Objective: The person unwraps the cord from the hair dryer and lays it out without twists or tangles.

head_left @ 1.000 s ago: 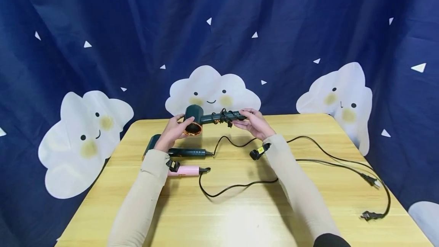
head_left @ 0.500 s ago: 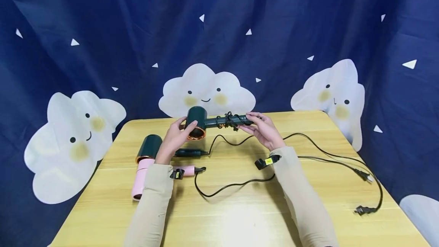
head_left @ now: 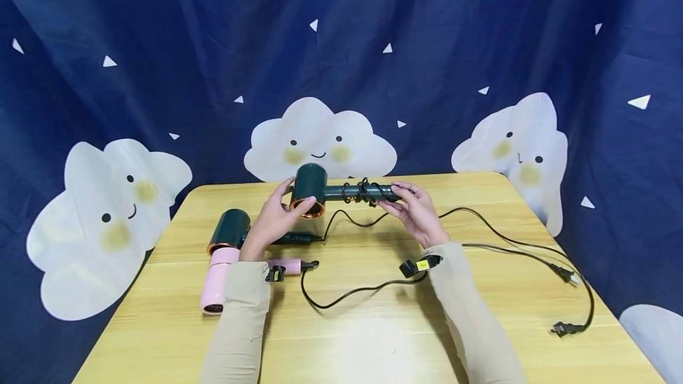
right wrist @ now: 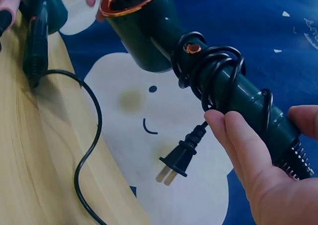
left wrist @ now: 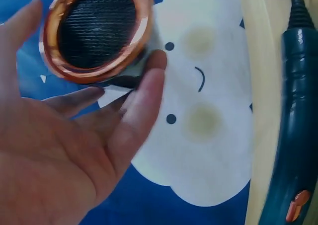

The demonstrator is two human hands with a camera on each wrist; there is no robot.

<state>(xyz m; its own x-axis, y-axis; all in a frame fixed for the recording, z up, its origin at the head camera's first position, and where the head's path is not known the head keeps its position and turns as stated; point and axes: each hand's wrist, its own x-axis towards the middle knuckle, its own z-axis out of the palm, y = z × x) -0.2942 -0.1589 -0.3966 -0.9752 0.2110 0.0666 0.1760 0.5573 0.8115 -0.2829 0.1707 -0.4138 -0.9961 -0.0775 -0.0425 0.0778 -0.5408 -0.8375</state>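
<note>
A dark green hair dryer [head_left: 310, 181] with a copper rim is held level above the table's far part. My left hand [head_left: 273, 221] grips its barrel, thumb at the front near the rim; in the left wrist view the fingers reach round behind the barrel. My right hand [head_left: 418, 213] holds the handle's end between thumb and fingers. Around the handle winds its black cord [right wrist: 218, 66], and the two-pin plug [right wrist: 180, 157] hangs below it in the right wrist view. Behind my left wrist lies a second green hair dryer [head_left: 230, 229], with a pink hair dryer [head_left: 216, 280] nearer, partly covered by my forearm.
Two loose black cords run rightward over the wooden table [head_left: 341, 348], ending in one plug [head_left: 564, 274] and another plug [head_left: 567, 329] near the right edge. A blue curtain [head_left: 341, 28] with white clouds hangs behind the table.
Both hands have shifted a little right in the head view with the held dryer, still gripping it. The pink dryer's barrel has come into sight beside my left forearm.
</note>
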